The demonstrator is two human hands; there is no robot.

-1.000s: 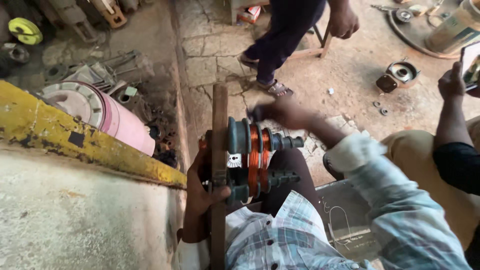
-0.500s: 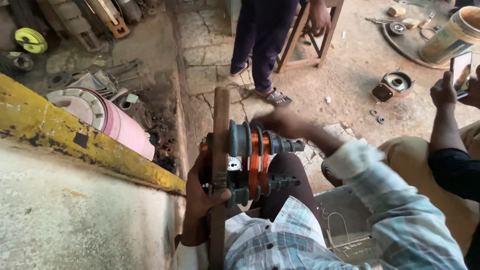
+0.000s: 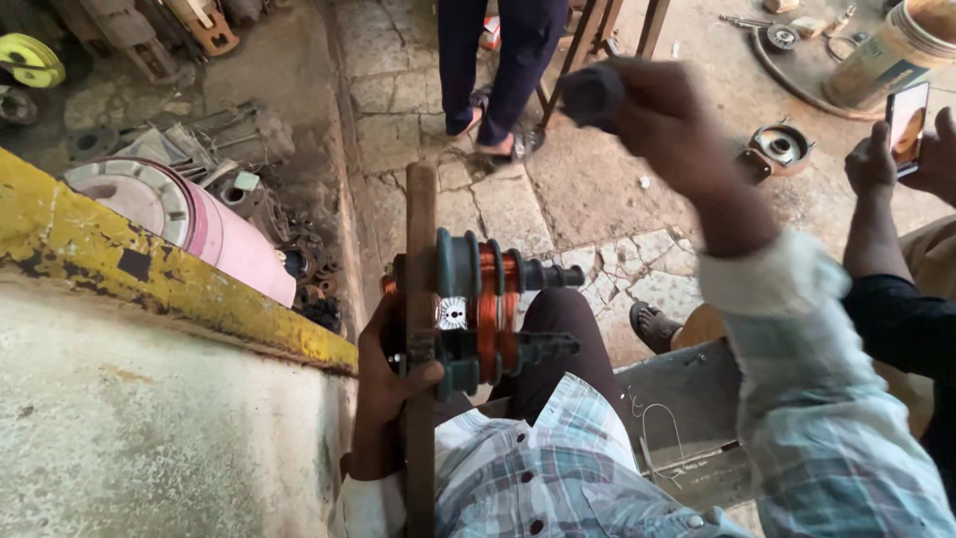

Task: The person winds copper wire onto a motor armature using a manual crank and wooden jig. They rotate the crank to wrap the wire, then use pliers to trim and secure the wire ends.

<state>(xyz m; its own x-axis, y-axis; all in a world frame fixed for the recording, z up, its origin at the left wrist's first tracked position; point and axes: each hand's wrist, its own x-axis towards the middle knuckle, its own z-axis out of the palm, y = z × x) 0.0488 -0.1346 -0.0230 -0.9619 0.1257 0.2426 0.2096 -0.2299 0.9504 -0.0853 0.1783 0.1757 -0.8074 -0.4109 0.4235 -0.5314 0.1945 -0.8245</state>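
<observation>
One wooden post (image 3: pixel 419 239) carries one winder (image 3: pixel 478 314) with two copper coils (image 3: pixel 495 299). Two hands work it: the left hand (image 3: pixel 383 384) and the right hand (image 3: pixel 662 110), which grips one dark handle (image 3: pixel 590 95). One phone (image 3: pixel 906 122) shows at the right edge, one bucket (image 3: pixel 891 50) at the top right corner, one pink drum (image 3: pixel 199 224) at the left.

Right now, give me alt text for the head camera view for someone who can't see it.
A person's left hand grips a wooden board carrying a coil winder wound with copper wire, while the raised right hand holds a dark handle. Another person alongside holds a phone.
</observation>
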